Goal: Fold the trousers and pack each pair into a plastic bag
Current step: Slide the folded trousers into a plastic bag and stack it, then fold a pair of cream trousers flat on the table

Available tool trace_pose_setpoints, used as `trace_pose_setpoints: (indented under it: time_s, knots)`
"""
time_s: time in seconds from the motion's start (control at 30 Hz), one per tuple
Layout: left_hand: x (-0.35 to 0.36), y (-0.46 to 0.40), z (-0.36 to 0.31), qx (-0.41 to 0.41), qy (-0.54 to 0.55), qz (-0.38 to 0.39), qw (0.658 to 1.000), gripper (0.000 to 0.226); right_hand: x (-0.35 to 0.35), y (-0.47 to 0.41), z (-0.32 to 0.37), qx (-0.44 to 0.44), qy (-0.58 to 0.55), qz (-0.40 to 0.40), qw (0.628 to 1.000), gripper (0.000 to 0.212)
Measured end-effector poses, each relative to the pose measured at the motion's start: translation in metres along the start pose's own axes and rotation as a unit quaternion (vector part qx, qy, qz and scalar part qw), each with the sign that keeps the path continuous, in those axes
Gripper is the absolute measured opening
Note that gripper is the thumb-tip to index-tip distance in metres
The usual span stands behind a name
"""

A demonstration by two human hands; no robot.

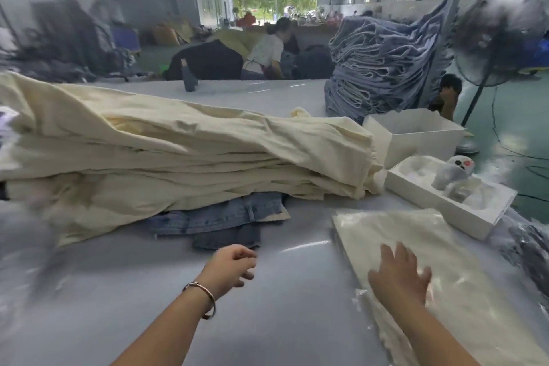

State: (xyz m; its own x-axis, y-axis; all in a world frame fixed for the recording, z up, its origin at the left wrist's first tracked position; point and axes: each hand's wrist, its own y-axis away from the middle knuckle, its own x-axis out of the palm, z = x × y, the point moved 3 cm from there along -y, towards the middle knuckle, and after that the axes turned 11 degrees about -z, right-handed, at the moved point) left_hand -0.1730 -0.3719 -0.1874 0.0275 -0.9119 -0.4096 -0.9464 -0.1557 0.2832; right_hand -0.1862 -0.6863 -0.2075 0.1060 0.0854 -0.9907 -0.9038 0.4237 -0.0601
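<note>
Head view: right hand [398, 273] lies flat, fingers spread, on the bagged cream trousers [445, 282] at the desk's [282, 306] right side. Left hand [230, 266], loosely curled and holding nothing, hovers just before denim trousers [219, 221] under the cream pile [178, 151].

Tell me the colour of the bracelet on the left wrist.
Rose gold bracelet, clearest in the head view.

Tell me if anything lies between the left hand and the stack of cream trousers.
Partly. The left hand hovers over bare table, fingers loosely curled and holding nothing. Between it and the cream trousers stack lie crumpled blue jeans, poking out from under the stack's near edge. Nothing else visibly blocks it.
</note>
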Motion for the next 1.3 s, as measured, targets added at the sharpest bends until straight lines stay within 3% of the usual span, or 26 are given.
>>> trace_pose_setpoints:
  time_s: [0.2,0.4,0.53,0.63,0.7,0.8,0.9,1.0,1.07,1.13,1.2,1.23,1.3]
  knots:
    - [-0.148,-0.026,0.003,-0.002,0.124,-0.192,0.973,0.017,-0.029,0.000,0.173,-0.245,-0.027,-0.042,0.968,0.056]
    - [-0.280,-0.060,0.003,0.011,0.191,-0.298,0.935,0.022,-0.073,-0.008,0.361,-0.372,-0.082,-0.131,0.915,0.062]
    - [-0.339,-0.104,0.004,0.018,0.194,-0.290,0.937,0.019,-0.090,-0.032,0.462,-0.371,-0.081,-0.197,0.904,0.085]
    - [-0.364,-0.142,0.003,0.023,0.186,-0.261,0.947,0.015,-0.084,-0.064,0.508,-0.323,-0.031,-0.180,0.929,0.115]
    - [-0.375,-0.167,0.002,0.034,0.177,-0.240,0.954,0.014,-0.073,-0.082,0.527,-0.308,0.010,-0.168,0.936,0.122]
    - [-0.382,-0.200,-0.003,0.038,0.194,-0.209,0.958,0.010,-0.057,-0.093,0.542,-0.315,0.047,-0.152,0.936,0.096]
    - [-0.381,-0.221,-0.009,0.014,0.265,-0.175,0.948,0.012,-0.063,-0.094,0.546,-0.314,-0.008,-0.182,0.932,0.064]
    - [-0.383,-0.227,-0.017,-0.025,0.356,-0.166,0.919,0.030,-0.104,-0.082,0.544,-0.285,-0.194,-0.323,0.881,0.034]
    - [-0.386,-0.223,-0.026,-0.043,0.419,-0.143,0.896,0.046,-0.136,-0.059,0.538,-0.288,-0.258,-0.434,0.814,0.020]
    - [-0.390,-0.216,-0.036,-0.040,0.490,-0.072,0.868,0.073,-0.156,-0.027,0.529,-0.356,-0.260,-0.514,0.736,0.026]
    - [-0.392,-0.204,-0.043,-0.017,0.556,0.036,0.830,0.090,-0.154,0.013,0.520,-0.461,-0.251,-0.498,0.690,0.032]
    - [-0.391,-0.196,-0.044,-0.003,0.575,0.062,0.816,0.084,-0.144,0.033,0.513,-0.509,-0.235,-0.470,0.682,0.030]
    - [-0.382,-0.187,-0.029,-0.013,0.557,-0.013,0.830,0.045,-0.110,0.071,0.499,-0.578,-0.177,-0.405,0.685,0.031]
